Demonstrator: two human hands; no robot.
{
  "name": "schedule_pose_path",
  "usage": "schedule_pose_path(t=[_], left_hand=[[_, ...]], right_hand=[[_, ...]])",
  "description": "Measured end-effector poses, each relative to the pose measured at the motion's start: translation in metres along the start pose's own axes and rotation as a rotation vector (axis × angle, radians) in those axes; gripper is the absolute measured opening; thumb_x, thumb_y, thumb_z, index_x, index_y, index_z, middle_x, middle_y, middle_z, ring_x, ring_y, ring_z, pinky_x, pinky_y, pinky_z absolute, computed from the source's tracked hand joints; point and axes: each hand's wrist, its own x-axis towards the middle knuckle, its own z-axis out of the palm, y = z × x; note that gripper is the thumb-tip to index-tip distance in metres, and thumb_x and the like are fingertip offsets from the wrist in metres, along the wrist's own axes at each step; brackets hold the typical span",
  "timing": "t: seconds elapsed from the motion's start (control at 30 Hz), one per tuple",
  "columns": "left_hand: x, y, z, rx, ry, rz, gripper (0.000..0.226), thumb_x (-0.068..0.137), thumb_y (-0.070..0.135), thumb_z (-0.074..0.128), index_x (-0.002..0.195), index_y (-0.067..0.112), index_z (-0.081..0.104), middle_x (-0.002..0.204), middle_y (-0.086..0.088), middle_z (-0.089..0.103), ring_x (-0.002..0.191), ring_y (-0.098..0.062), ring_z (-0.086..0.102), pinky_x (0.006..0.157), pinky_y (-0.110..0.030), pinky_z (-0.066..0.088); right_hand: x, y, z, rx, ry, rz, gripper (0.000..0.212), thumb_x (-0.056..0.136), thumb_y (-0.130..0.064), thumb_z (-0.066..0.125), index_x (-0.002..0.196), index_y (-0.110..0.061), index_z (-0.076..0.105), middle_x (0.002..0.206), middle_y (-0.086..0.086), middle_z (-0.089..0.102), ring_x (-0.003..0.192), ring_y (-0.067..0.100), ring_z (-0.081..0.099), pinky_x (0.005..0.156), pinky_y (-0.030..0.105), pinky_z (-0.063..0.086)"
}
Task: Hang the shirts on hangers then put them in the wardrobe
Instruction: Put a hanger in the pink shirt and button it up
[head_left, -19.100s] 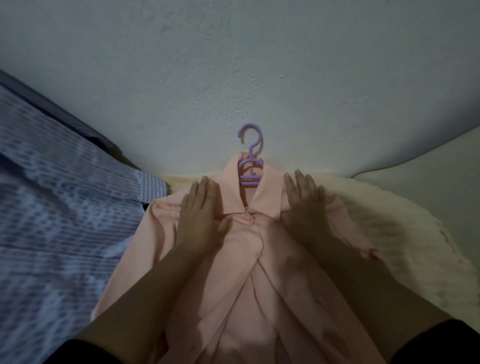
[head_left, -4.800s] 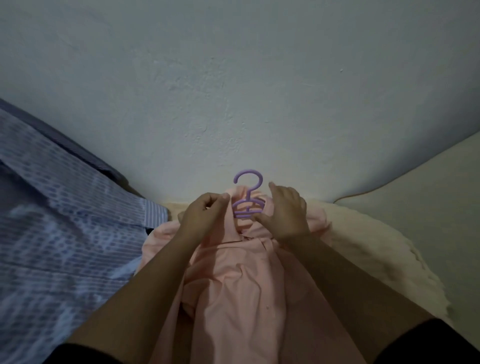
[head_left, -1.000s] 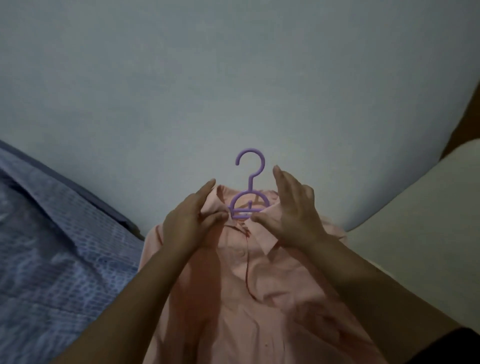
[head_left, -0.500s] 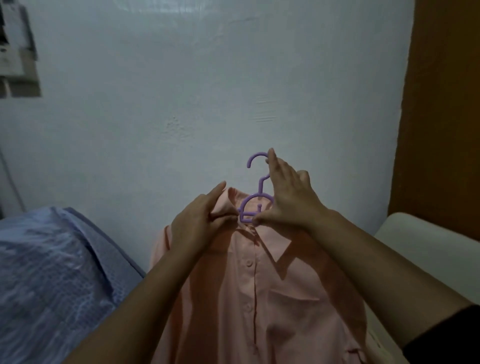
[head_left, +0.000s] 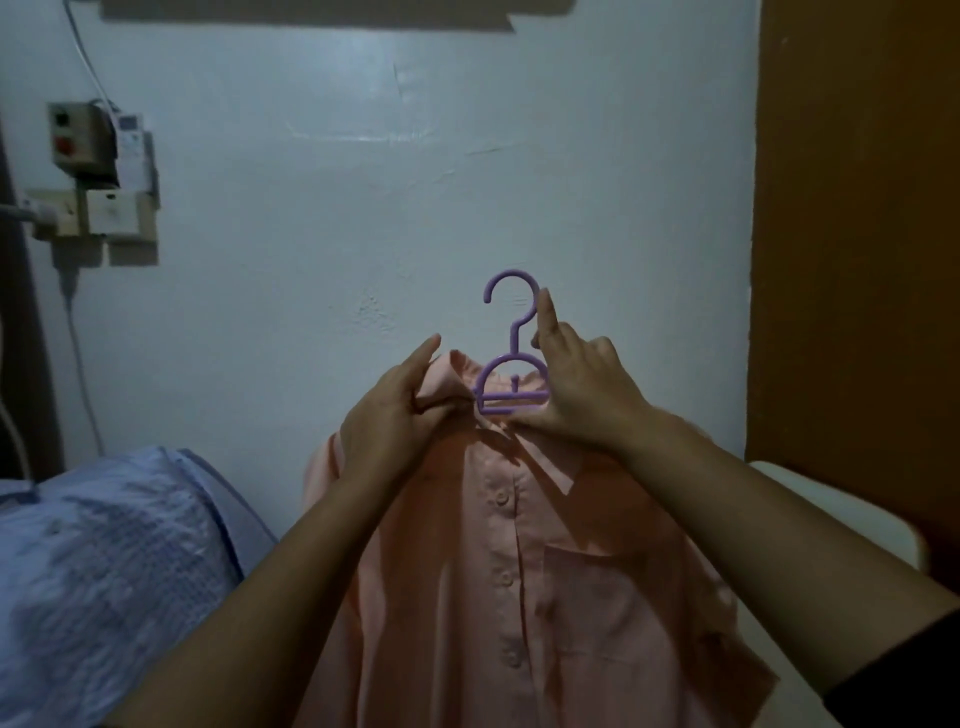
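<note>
A pale peach-pink shirt (head_left: 519, 571) with a button placket down its front and a chest pocket hangs on a small purple plastic hanger (head_left: 511, 364), held up in the air in front of a light blue-white wall (head_left: 363, 208). The hanger's hook rises above the collar, and its rounded neck piece with a crossbar shows in the collar opening; the shoulders of the hanger are hidden inside the shirt. The left hand (head_left: 395, 421) pinches the left side of the collar between thumb and curled fingers, bunching the cloth just beside the hanger's neck. The right hand (head_left: 582, 395) grips the right side of the collar and the hanger's neck, its thumb under the crossbar and its index finger stretched straight up along the stem of the hook, touching it. To the lower left lies a bed (head_left: 104, 571) covered in blue patterned cloth. An electrical box with switches (head_left: 88, 176) sits on the wall at upper left, and an orange-brown panel (head_left: 857, 234) stands at the right edge.
</note>
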Motion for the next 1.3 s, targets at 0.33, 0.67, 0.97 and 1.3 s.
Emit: schedule_pose_path(t=[0.33,0.67,0.97,1.3], left_hand=[[0.002,0.014,-0.03,0.07,-0.036,0.34,0.087,0.067,0.067,0.061,0.139,0.021,0.049,0.103,-0.008,0.063,0.087,-0.024,0.059,0.074,-0.035,0.049],[0.006,-0.015,-0.034,0.328,-0.05,0.646,0.085,0.071,0.061,0.056,0.141,0.015,0.038,0.133,-0.005,0.044,0.111,-0.027,0.047,0.084,-0.043,0.049],[0.034,-0.008,-0.043,0.456,0.027,0.686,0.095,0.056,0.047,0.075,0.137,0.011,0.042,0.126,-0.014,0.053,0.096,-0.031,0.047,0.067,-0.039,0.049],[0.048,-0.04,-0.074,0.499,0.034,0.517,0.086,0.061,0.059,0.056,0.131,0.008,0.05,0.119,-0.019,0.058,0.094,-0.034,0.049,0.066,-0.043,0.053]], right_hand=[[-0.001,-0.008,-0.042,0.102,-0.013,0.052,0.126,0.074,-0.045,0.074,0.145,-0.016,-0.027,0.123,0.013,0.058,0.091,0.03,0.062,0.081,0.035,0.049],[0.004,0.018,-0.045,0.038,0.03,0.103,0.126,0.071,-0.054,0.073,0.147,-0.014,-0.02,0.11,0.008,0.06,0.088,0.024,0.057,0.077,0.031,0.04],[0.016,0.025,-0.04,0.196,0.266,0.043,0.117,0.067,-0.057,0.071,0.15,-0.013,0.002,0.123,0.011,0.054,0.108,0.031,0.051,0.088,0.04,0.039],[-0.007,0.058,-0.015,0.141,0.095,0.171,0.103,0.062,-0.08,0.028,0.149,-0.024,0.021,0.144,0.005,0.035,0.131,0.024,0.031,0.103,0.043,0.023]])
